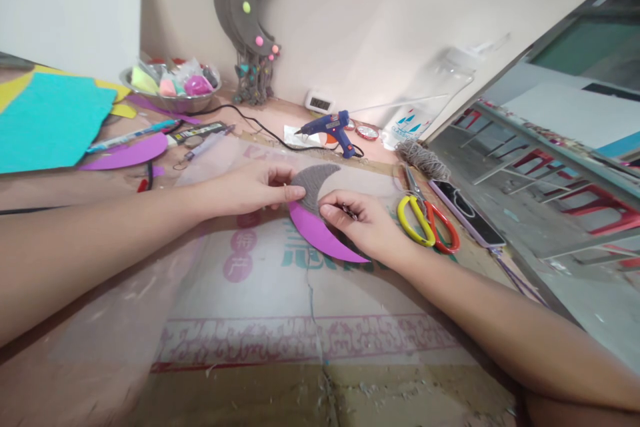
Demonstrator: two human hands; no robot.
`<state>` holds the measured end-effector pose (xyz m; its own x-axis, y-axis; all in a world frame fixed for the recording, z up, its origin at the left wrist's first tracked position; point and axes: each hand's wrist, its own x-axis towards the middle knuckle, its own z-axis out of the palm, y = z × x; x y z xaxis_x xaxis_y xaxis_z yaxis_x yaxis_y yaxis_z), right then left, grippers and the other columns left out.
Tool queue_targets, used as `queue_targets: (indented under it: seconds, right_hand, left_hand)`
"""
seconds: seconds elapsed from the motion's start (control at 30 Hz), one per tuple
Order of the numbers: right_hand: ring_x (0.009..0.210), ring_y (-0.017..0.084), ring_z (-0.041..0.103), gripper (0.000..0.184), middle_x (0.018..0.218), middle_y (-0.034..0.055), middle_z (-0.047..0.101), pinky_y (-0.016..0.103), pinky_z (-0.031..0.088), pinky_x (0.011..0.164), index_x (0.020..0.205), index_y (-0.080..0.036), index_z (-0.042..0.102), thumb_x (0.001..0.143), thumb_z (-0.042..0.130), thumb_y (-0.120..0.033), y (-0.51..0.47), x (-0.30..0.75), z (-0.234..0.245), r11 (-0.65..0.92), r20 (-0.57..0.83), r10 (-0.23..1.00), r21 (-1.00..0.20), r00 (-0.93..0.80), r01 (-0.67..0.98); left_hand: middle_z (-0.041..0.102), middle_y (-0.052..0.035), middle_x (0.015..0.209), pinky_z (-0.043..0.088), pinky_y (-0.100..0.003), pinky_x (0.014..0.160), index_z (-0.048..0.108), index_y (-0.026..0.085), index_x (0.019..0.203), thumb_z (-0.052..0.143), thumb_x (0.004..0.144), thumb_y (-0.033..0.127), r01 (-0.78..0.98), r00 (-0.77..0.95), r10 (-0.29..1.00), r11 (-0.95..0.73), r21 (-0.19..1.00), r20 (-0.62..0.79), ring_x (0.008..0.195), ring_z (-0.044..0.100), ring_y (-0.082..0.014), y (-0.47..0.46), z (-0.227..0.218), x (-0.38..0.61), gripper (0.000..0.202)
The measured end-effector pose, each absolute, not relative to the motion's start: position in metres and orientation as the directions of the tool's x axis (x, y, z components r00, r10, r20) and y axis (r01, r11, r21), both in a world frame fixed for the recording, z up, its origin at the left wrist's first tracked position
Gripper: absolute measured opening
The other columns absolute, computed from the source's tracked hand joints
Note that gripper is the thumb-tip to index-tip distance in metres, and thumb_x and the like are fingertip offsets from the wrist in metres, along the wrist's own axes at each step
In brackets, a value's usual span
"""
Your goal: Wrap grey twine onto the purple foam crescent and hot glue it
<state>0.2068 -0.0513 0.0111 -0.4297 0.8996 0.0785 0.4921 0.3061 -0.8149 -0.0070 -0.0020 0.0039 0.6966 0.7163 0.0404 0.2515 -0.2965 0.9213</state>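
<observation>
Cardboard sheet point(280, 307) up front; on it, the left hand point(250, 190) pinches the edge of the grey crescent point(314, 181); the right hand point(363, 223) pinches its lower tip, right over the purple crescent point(320, 235) underneath; scissors point(427, 219) lie just right of that hand, phone point(467, 213) beside them; twine point(423, 157) and glue gun point(333, 130) sit behind; bowl point(175, 105) far left.

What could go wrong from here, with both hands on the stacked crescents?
1. The grey crescent only partly overlaps the purple crescent. The left hand and right hand meet near one spot, so it may skew.
2. The scissors lie close to the right hand. A sweep might knock them into the phone, which is near the edge of the table.
</observation>
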Motion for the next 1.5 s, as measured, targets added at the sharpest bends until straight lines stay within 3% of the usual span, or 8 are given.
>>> queue_targets:
  seconds: [0.17,0.57,0.7,0.87,1.0,1.17,1.5]
  right_hand:
    - [0.059,0.009,0.043,0.02,0.065,-0.0025,0.049,0.023,0.035,0.057,0.078,-0.017,0.057,0.086,0.052,-0.034,-0.051,0.206,0.01,0.274,0.055,0.903,-0.838,-0.426,0.472]
    - [0.061,0.009,0.043,0.019,0.067,-0.0019,0.049,0.023,0.037,0.059,0.074,-0.016,0.056,0.084,0.053,-0.032,-0.051,0.205,0.012,0.315,0.074,0.897,-0.798,-0.436,0.513]
    - [0.062,0.009,0.043,0.015,0.071,-0.0013,0.05,0.023,0.037,0.059,0.084,-0.017,0.056,0.086,0.049,-0.03,-0.051,0.208,0.012,0.348,0.089,0.885,-0.78,-0.457,0.521]
    - [0.076,0.013,0.049,0.024,0.086,0.0026,0.052,0.028,0.041,0.07,0.111,-0.018,0.049,0.093,0.04,-0.03,-0.052,0.218,0.016,0.579,0.271,0.787,-0.636,-0.555,0.51]
    - [0.089,0.018,0.053,0.027,0.098,0.008,0.056,0.033,0.042,0.08,0.111,-0.017,0.052,0.096,0.035,-0.032,-0.047,0.225,0.016,0.707,0.364,0.702,-0.458,-0.612,0.538]
    - [0.08,0.018,0.055,0.026,0.084,0.0058,0.061,0.032,0.043,0.074,0.111,-0.017,0.059,0.092,0.047,-0.03,-0.042,0.231,0.01,0.756,0.41,0.646,-0.223,-0.644,0.616]
    - [0.071,0.016,0.055,0.031,0.08,0.0067,0.062,0.028,0.041,0.064,0.114,-0.014,0.062,0.094,0.044,-0.028,-0.046,0.231,0.011,0.784,0.409,0.581,-0.049,-0.704,0.619]
  left_hand:
    - [0.047,0.0052,0.062,0.03,-0.017,0.039,0.057,0.017,0.086,0.055,0.084,0.046,0.263,0.686,0.728,-0.231,0.937,-0.013,0.043,0.04,-0.0046,-0.004,0.003,-0.008,0.029]
    - [0.048,0.0035,0.065,0.033,-0.016,0.043,0.057,0.016,0.082,0.056,0.084,0.046,0.263,0.7,0.714,-0.28,0.923,0.017,0.05,0.043,-0.0054,-0.002,0.003,-0.007,0.029]
    - [0.045,0.0048,0.062,0.028,-0.017,0.037,0.054,0.018,0.084,0.055,0.084,0.048,0.273,0.677,0.735,-0.205,0.94,-0.036,0.042,0.039,-0.0042,-0.004,0.004,-0.008,0.031]
    - [0.045,0.004,0.063,0.032,-0.017,0.043,0.053,0.016,0.081,0.054,0.087,0.04,0.152,0.727,0.685,-0.243,0.958,0.058,0.051,0.041,-0.0056,-0.001,0.003,-0.008,0.025]
    - [0.045,0.0044,0.062,0.032,-0.017,0.045,0.052,0.016,0.078,0.053,0.088,0.036,0.136,0.73,0.68,-0.244,0.96,0.07,0.051,0.04,-0.0058,-0.001,0.006,-0.008,0.022]
    - [0.047,0.0042,0.062,0.033,-0.016,0.044,0.053,0.016,0.08,0.054,0.087,0.035,0.169,0.722,0.691,-0.229,0.959,0.038,0.051,0.041,-0.0059,-0.004,0.011,-0.007,0.02]
    - [0.045,0.0046,0.062,0.033,-0.016,0.042,0.054,0.016,0.085,0.054,0.087,0.041,0.218,0.708,0.706,-0.213,0.952,-0.004,0.048,0.042,-0.0052,-0.001,0.006,-0.01,0.025]
